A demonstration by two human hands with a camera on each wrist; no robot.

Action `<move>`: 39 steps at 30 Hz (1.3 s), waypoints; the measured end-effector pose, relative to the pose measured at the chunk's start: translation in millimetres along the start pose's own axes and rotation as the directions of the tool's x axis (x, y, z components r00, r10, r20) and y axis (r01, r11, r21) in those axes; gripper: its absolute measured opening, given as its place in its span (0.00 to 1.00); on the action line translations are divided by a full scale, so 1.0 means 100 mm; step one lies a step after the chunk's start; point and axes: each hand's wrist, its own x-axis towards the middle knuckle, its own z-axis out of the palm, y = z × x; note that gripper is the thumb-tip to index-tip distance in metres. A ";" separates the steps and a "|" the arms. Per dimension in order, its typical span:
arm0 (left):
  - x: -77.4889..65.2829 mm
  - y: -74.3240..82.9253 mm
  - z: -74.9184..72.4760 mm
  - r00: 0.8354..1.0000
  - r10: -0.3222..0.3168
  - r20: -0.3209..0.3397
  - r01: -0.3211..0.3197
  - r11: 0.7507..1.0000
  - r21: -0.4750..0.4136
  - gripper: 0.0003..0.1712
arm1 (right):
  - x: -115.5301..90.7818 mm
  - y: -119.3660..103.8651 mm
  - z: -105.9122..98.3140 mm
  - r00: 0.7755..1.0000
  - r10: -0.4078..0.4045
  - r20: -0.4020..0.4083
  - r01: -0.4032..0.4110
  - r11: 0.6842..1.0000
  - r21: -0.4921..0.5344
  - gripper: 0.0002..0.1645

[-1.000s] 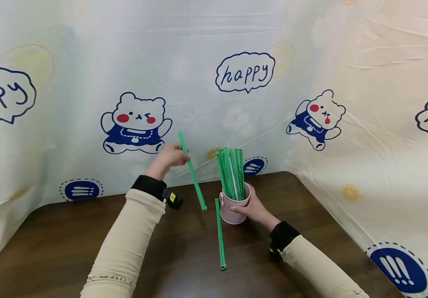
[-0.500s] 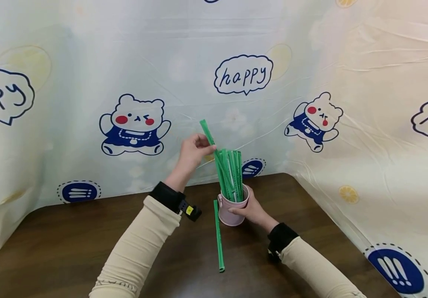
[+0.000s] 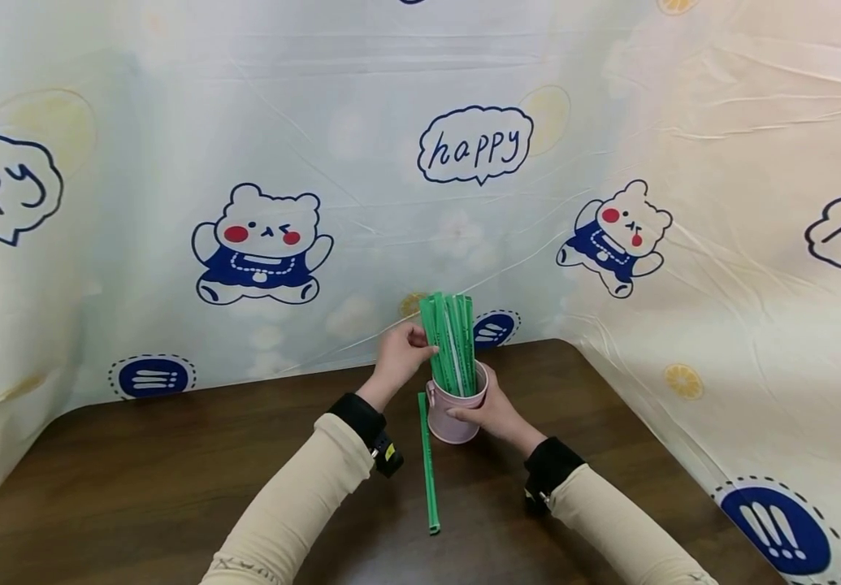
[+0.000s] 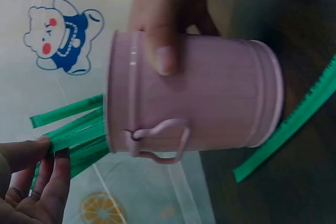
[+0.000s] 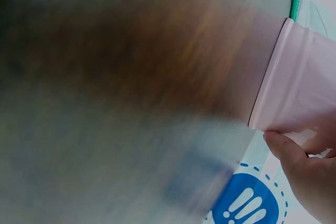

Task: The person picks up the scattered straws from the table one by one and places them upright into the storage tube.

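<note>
A small pink bucket point(image 3: 453, 418) stands upright on the table, filled with several long, thin green stick packets point(image 3: 457, 341). My left hand point(image 3: 401, 355) is at the packets' left side, above the rim. In the left wrist view, its thumb and fingers pinch one green packet point(image 4: 79, 136) whose lower part is inside the bucket. My right hand point(image 3: 499, 412) grips the bucket from the right, its thumb across the front near the rim. The right wrist view shows that thumb point(image 5: 286, 148) against the pink wall. Another green packet point(image 3: 428, 467) lies on the table left of the bucket.
The dark wooden table point(image 3: 193, 479) ends at a printed curtain point(image 3: 361, 146) that hangs behind it and along the right side. A small loop handle point(image 4: 163, 140) sticks out from the bucket's side. Both wrists wear black bands.
My left hand has brought a green packet rightward to the bucket and lowered it in among the others. My right hand has stayed around the bucket.
</note>
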 end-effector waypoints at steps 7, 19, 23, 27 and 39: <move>-0.04 -0.08 0.07 0.999 0.002 -0.033 -0.002 1.000 -0.014 0.16 | -0.01 0.01 0.01 1.000 0.005 0.007 -0.004 1.000 -0.007 0.60; -0.05 -0.26 0.05 1.000 -0.026 -0.008 0.026 0.997 0.076 0.21 | 0.01 0.01 0.01 0.998 0.059 0.004 -0.059 0.998 0.003 0.61; -0.06 -0.37 0.02 0.998 -0.059 0.023 0.058 0.997 0.051 0.24 | 0.00 0.01 0.01 0.997 0.075 0.003 -0.075 0.997 0.001 0.61; -0.06 -0.42 0.00 0.990 -0.114 0.082 0.109 0.992 0.070 0.26 | 0.00 0.02 0.01 0.997 0.081 0.004 -0.081 0.997 0.001 0.61; -0.08 -0.65 0.16 0.922 -0.309 0.233 0.253 0.937 0.242 0.29 | 0.03 -0.02 0.00 0.999 0.044 -0.018 -0.044 0.999 -0.017 0.62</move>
